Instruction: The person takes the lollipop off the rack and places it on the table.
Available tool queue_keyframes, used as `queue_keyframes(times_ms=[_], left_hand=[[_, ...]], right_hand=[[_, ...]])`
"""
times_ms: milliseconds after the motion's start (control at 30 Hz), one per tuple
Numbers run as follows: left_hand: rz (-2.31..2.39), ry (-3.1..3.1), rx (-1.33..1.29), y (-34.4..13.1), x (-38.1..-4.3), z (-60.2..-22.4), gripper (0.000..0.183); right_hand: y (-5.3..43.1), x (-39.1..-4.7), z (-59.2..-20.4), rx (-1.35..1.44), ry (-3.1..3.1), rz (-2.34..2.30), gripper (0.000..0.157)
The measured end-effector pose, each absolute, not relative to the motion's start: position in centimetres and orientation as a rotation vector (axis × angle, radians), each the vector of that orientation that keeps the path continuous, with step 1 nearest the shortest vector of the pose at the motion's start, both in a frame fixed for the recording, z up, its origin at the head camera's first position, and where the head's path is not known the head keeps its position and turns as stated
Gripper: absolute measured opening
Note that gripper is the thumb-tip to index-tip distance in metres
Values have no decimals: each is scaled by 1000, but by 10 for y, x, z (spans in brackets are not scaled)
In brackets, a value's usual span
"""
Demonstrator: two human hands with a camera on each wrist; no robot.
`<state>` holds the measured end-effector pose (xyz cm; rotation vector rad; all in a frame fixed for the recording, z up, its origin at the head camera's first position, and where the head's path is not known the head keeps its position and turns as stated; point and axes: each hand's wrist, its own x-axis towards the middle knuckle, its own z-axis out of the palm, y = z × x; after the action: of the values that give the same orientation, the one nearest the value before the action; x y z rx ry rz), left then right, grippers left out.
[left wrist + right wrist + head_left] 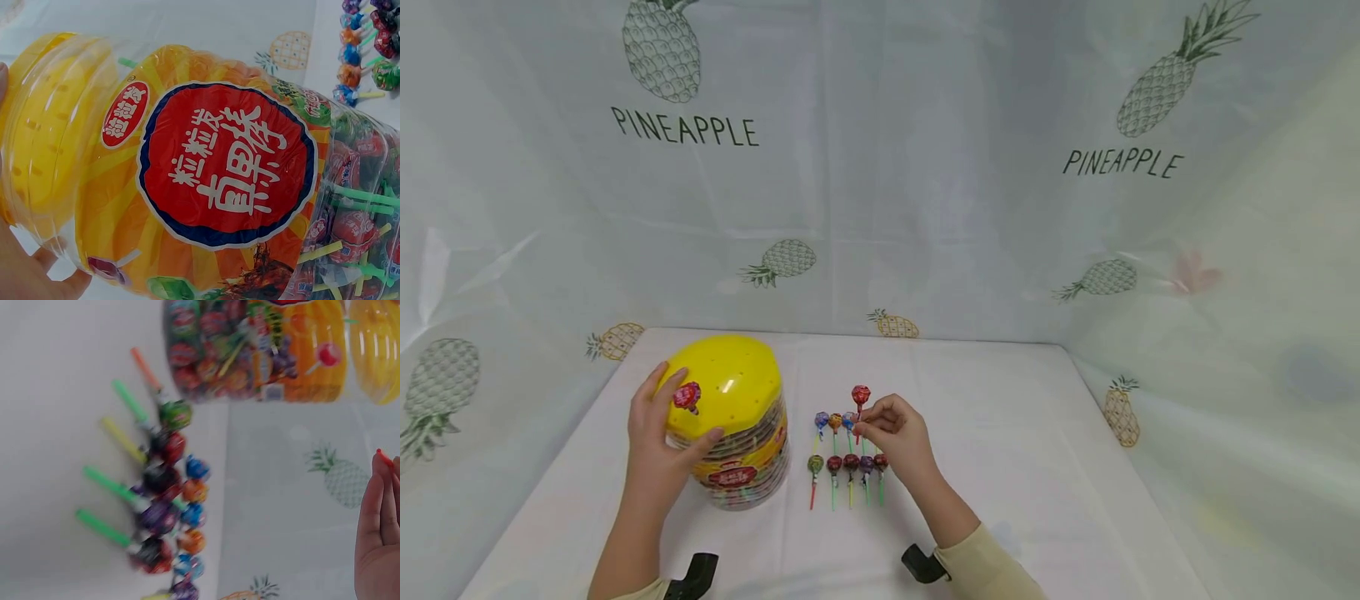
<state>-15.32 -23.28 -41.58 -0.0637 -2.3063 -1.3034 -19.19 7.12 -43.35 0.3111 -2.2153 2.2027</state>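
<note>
My left hand [658,442] grips the top of a clear plastic jar [741,483], with its fingers spread over the side of the yellow lid [737,379] and the thumb along the front. Through the jar wall, wrapped lollipops [353,234] show below an orange and red label [231,162]. To the right of the jar, my right hand [901,437] pinches a red-wrapped lollipop [861,394] by its stick, candy end up. That lollipop is held over two rows of lollipops on the table; the right hand hides part of the back row.
The front row includes a green lollipop [816,463] at its left end; the back row starts with a blue one [822,420]. A white cloth covers the table [1000,433]. Behind it hangs a pineapple-print curtain [925,208].
</note>
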Motion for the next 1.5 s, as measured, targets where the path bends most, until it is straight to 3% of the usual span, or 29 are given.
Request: queue_keyframes(times_ms=[267,667,1000,1500], left_hand=[[-1310,-2294,-66,-234,-153,-415,83],[-1302,-2301,-62,-233,-153,-414,84],[-1300,-2298,-58,-232,-154,-414,83],[-1304,-2304,-56,-233,-154,-415,83]], right_hand=[[95,-182,-441,250,-2350,2128,23],[138,-197,-509,143,-2575,1977,71],[149,-196,-526,153,-2731,1860,61],[143,-202,-537,157,-2900,1831,59]])
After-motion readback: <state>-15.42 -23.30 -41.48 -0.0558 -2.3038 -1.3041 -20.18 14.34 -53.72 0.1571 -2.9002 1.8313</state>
